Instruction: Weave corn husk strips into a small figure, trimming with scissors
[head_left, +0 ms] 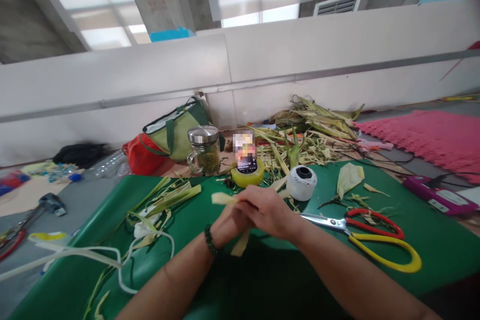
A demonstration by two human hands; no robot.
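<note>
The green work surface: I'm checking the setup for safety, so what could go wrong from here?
The red-and-yellow-handled metal scissors lie beside the right forearm, which might brush the blades. The upright phone with a lit screen, propped at the yellow round roll, could topple if bumped. The thin pale-yellow strip held by the left hand and right hand might tear if pulled hard.

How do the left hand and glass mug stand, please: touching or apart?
Apart: the head view shows green mat between left hand and glass mug.
</note>
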